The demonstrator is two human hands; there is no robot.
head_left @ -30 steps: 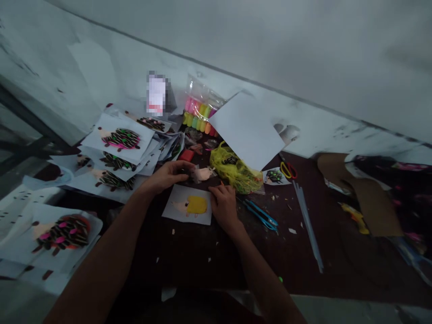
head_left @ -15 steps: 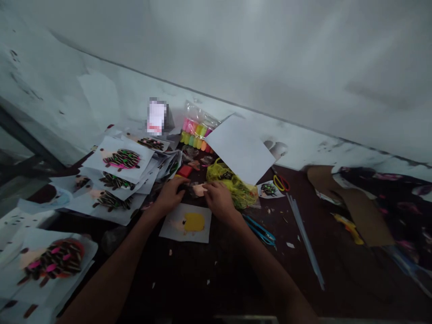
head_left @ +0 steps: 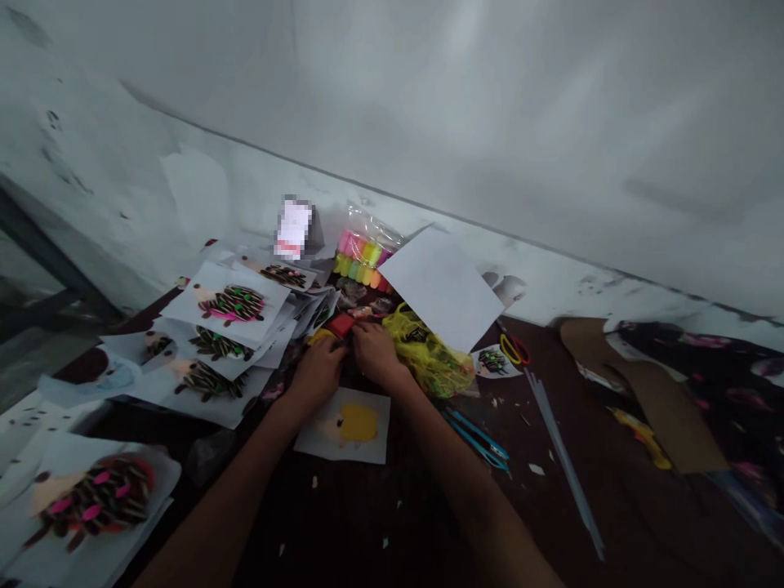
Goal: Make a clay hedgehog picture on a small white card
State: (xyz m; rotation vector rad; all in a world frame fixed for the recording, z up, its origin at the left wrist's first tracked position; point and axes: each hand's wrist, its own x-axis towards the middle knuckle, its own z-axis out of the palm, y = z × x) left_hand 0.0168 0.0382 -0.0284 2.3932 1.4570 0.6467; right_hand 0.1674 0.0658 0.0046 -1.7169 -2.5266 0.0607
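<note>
My left hand [head_left: 318,373] rests on the dark table with its fingers curled down beside a red block [head_left: 341,326] and a yellow piece [head_left: 321,336]. Close against it, my right hand [head_left: 376,353] also has bent fingers, their tips at the edge of the red block. Whatever lies under the fingers of either hand is hidden. Just below the hands, a small sheet of paper [head_left: 373,412] carries a flat yellow clay body [head_left: 358,421] with a pale snout and a dark eye.
Papers with hedgehog pictures [head_left: 236,304] are stacked at left. A bag of coloured clay sticks [head_left: 367,260], a blank sheet [head_left: 442,286] and a yellow plastic bag [head_left: 432,359] lie behind. Scissors [head_left: 514,349], a blue-handled tool [head_left: 478,439] and clear glue sticks [head_left: 567,465] lie at right.
Both hands have drawn closer together, the right one moving left toward the red block. The pale clay packet that showed between them is now out of sight. The view has shifted slightly.
</note>
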